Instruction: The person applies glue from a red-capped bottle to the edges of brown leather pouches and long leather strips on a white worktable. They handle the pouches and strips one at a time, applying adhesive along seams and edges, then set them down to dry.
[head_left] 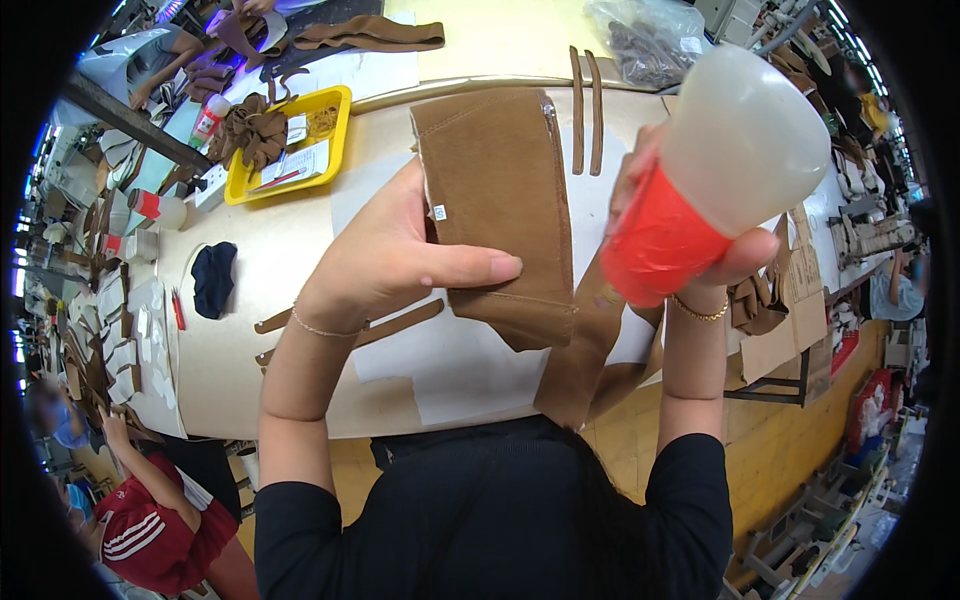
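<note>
Left hand [385, 255] is closed on a brown suede panel [497, 200], thumb pressed flat across its face and fingers behind; the panel is held up above the pale worktable [290, 250], upright, with a zip edge at its upper right and a small white sticker at its left edge. Right hand [690, 250] is wrapped around a translucent squeeze bottle with a red cap [700, 195], tipped cap-downward just right of the panel; the nozzle tip is not visible. A long brown strip hangs from the panel's lower edge toward the person's lap.

Judgement: for a clean application, the panel should be kept flat and steady under the thumb, the nozzle brought close to the edge being treated, and the squeeze kept light to avoid drips onto the suede face.

On the table: two thin brown strips [586, 110], a yellow tray [290, 145] of brown pieces, a dark blue cloth [213, 278]
</note>
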